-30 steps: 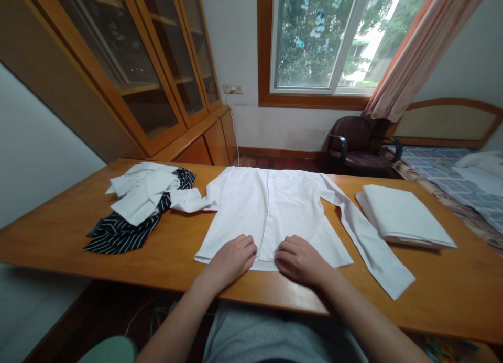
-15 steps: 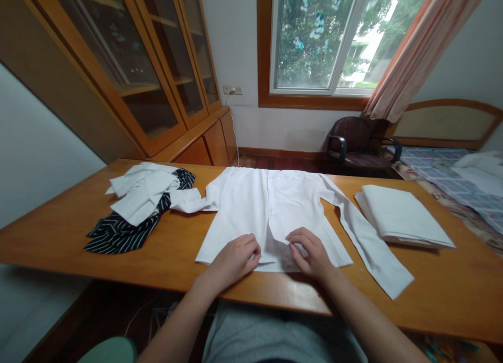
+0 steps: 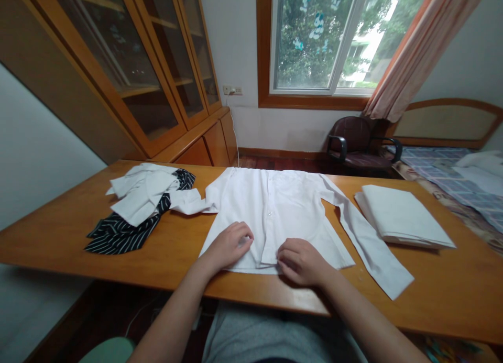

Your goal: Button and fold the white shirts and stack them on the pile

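Here, nearest the body, both hands rest on the lower hem of a white long-sleeved button-front cotton shirt (image 3: 275, 216) spread flat, front up, on the long orange-brown wooden table (image 3: 58, 232). The left hand (image 3: 228, 246) lies with fingers curled, pressing the left front panel down just beside the button placket; whether it pinches any cloth I cannot tell. The right hand (image 3: 301, 261) sits on the hem at the base of the placket, fingers drawn together over the fabric edge, seemingly nipping it, though the grip itself is hidden under the knuckles.

The hem lies close to the table's near edge, so a pull toward the body could drag the shirt off the wood. Uneven pressure from the two hands could skew the placket and set a crease into the front panels. The right sleeve (image 3: 373, 253) trails out diagonally and would likely bunch if the body of the shirt were shifted.

Farther off, the left sleeve touches a heap of rumpled white cloth lying over a dark navy white-striped garment (image 3: 118, 232); a tug could snag that pile. To the right, apart from the shirt, sits a neatly folded white cloth stack (image 3: 404, 216).
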A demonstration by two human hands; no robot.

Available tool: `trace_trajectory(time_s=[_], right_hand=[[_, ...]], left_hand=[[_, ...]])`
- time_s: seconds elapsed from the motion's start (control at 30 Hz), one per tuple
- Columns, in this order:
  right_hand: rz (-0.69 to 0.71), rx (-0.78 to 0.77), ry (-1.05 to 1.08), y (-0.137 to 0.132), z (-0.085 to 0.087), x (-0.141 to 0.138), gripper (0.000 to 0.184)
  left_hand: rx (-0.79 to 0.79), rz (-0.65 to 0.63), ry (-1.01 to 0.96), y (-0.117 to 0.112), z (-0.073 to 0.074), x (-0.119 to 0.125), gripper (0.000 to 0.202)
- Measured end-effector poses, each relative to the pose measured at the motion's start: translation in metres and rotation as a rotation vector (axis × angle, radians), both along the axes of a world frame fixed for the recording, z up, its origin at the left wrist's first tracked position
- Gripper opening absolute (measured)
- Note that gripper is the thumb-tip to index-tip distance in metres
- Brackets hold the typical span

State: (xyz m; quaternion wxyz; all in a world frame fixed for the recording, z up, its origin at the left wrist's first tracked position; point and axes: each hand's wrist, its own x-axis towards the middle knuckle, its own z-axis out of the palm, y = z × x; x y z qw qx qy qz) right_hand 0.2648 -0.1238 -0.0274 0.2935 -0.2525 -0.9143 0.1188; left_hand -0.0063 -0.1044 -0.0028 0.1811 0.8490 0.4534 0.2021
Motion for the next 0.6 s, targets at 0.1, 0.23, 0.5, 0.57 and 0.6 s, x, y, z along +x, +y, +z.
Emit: trace_trajectory(time_s=[0.1, 0.23, 0.5, 0.57, 0.6], right_hand=[[0.005, -0.088, -0.033, 0.003, -0.002, 0.001, 0.015], [-0.214, -0.147, -0.006, 0.017, -0.002, 0.017, 0.019], [-0.827, -0.168, -0.222, 0.039, -0.007, 0.088, 0.011], [-0.866, -0.207, -0.285, 0.037, -0.009, 0.100, 0.009], [-0.879, -0.242, -0.305, 0.036, -0.010, 0.104, 0.009]], left_hand=[[0.134, 0.122, 0.022, 0.013, -0.017, -0.009, 0.023], [0.204, 0.248, 0.175, 0.022, -0.051, -0.021, 0.040], [0.196, 0.347, 0.327, 0.016, -0.071, -0.034, 0.050], [0.186, 0.350, 0.337, 0.015, -0.069, -0.033, 0.050], [0.180, 0.351, 0.340, 0.015, -0.069, -0.033, 0.050]])
